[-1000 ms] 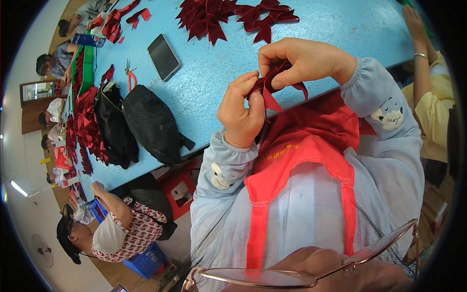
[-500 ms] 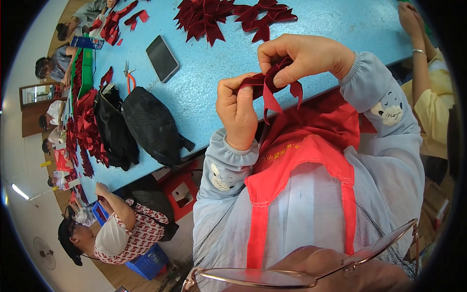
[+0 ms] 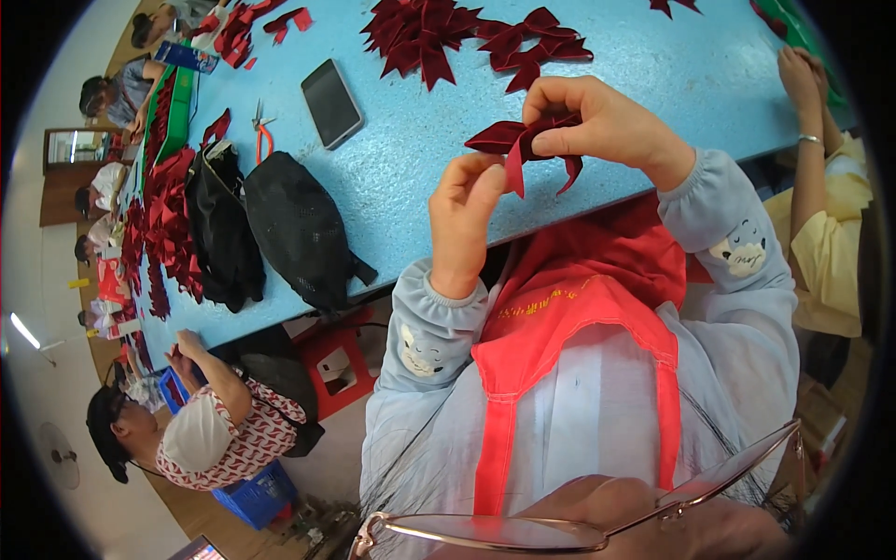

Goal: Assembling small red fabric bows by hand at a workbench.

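A dark red velvet ribbon bow [image 3: 511, 140] is held above the near edge of the blue table. My right hand [image 3: 597, 121] pinches its right loop and knot between thumb and curled fingers, covering part of it. Lower and to the left, my left hand [image 3: 462, 210] has its thumb and fingers closed at the edge of the bow's hanging tail. The bow's left loop sticks out free above that hand. Another tail dangles beneath my right hand. Beyond lie a pile of similar bows [image 3: 415, 37] and a smaller group of bows [image 3: 532, 47].
On the blue table [image 3: 401, 149] are a phone [image 3: 332, 105], orange-handled pliers [image 3: 264, 135], a black mesh pouch [image 3: 297, 229] and a black bag [image 3: 219, 224]. Red ribbons [image 3: 168, 224] and a green tray [image 3: 177, 117] lie further left. Co-workers sit on both sides; a red stool [image 3: 336, 373] stands below.
My left fingers have let go of the bow's left loop and moved down to its tail. My right hand still holds the bow, slightly further right. The view has shifted a little.
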{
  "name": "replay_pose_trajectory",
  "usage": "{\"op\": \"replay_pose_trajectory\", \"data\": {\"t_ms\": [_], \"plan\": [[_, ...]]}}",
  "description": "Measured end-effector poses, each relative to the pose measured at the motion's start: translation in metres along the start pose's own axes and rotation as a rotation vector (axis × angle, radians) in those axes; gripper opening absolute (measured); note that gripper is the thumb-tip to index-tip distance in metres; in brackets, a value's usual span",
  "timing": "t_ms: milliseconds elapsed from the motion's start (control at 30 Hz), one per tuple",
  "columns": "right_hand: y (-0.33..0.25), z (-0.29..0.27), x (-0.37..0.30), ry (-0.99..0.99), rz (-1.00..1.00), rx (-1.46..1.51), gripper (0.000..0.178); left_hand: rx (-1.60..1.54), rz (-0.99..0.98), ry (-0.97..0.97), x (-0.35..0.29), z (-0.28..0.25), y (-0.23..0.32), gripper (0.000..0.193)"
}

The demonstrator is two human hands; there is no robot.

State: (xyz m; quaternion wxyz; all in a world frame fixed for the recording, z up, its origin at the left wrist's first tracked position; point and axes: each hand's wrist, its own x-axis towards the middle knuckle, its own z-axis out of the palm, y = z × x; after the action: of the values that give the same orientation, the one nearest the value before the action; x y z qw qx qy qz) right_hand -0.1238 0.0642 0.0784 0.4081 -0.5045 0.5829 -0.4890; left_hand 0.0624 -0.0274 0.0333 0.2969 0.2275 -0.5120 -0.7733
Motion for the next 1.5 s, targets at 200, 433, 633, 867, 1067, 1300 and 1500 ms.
{"op": "replay_pose_trajectory", "data": {"t_ms": [200, 433, 633, 867, 1067, 1300, 1500], "plan": [[-0.005, 0.013, -0.001, 0.038, 0.101, -0.127, 0.014, 0.614, 0.385, 0.004, 0.0, 0.019, -0.003, 0.02], [0.009, 0.022, -0.005, 0.095, -0.08, -0.086, 0.016, 0.815, 0.46, -0.008, 0.001, 0.01, -0.003, 0.012], [0.008, 0.033, -0.008, 0.202, -0.17, -0.224, 0.023, -0.538, -0.46, -0.143, 0.003, 0.005, -0.011, 0.013], [0.017, 0.027, -0.013, 0.167, -0.167, -0.152, 0.025, -0.378, -0.452, -0.199, -0.002, 0.012, -0.016, 0.014], [0.012, 0.024, -0.011, 0.14, -0.072, -0.053, 0.026, -0.284, -0.375, -0.136, -0.005, 0.011, -0.018, 0.015], [0.039, 0.03, -0.016, 0.138, -0.105, -0.014, 0.021, 0.252, -0.096, -0.027, -0.007, 0.014, -0.024, 0.016], [0.046, 0.041, -0.02, 0.338, 0.131, 0.315, 0.011, 0.05, -0.173, -0.019, 0.0, 0.014, -0.028, 0.016]]}}
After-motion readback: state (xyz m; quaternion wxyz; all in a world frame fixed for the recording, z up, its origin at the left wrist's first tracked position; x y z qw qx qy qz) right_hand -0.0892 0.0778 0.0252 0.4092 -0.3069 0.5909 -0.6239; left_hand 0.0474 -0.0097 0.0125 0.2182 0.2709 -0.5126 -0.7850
